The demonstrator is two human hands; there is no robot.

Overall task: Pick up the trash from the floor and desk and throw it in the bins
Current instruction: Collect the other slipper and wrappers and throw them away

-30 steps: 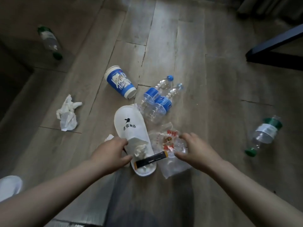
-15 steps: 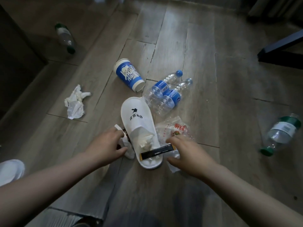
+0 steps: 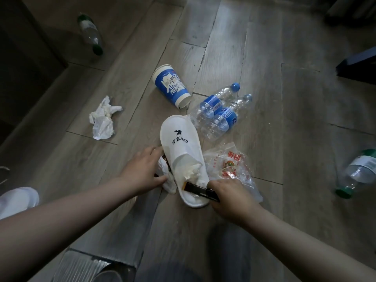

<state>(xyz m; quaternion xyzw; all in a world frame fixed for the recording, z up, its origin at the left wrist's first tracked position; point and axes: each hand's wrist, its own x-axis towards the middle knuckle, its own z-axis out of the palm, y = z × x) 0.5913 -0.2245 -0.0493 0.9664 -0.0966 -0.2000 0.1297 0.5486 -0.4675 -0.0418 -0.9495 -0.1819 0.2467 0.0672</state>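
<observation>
Little looks binned yet and I see no bins: at centre frame my left hand (image 3: 142,169) has its grip clamped on a white tissue (image 3: 166,180) beside the slipper (image 3: 179,135), my right hand (image 3: 230,198) pinches the dark packet (image 3: 197,191) lying in that slipper with a tissue wad (image 3: 191,171), and the tipped cup (image 3: 171,86), blue-label bottles (image 3: 215,110) and bag (image 3: 230,161) litter the floor (image 3: 264,58) above.
</observation>
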